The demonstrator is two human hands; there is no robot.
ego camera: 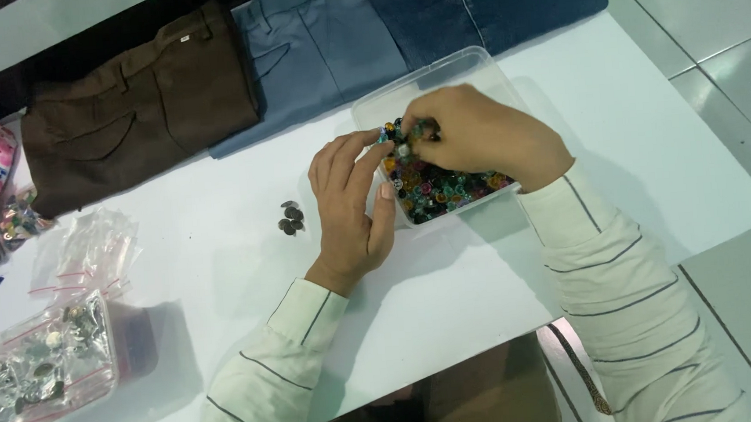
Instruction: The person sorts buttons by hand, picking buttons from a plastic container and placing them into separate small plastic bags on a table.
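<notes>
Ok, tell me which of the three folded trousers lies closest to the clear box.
The grey-blue trousers, the middle pair: their lower edge almost meets the clear box. The brown trousers lie farther left.

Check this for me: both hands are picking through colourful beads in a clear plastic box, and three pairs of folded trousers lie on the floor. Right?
Not quite. The head view shows the folded trousers lying on the white table, not the floor. The rest holds: left hand and right hand work at the clear plastic box of colourful beads.

Open room: bare white table [221,275] in the middle, between the bags and the left hand [351,208].
In the way, top: folded trousers [139,104].
In the way, left: bag of silver buttons [43,366].
In the way, small: dark buttons [290,217].
Blocked: clear box [463,77], both hands over it, right hand [476,133] inside.
</notes>
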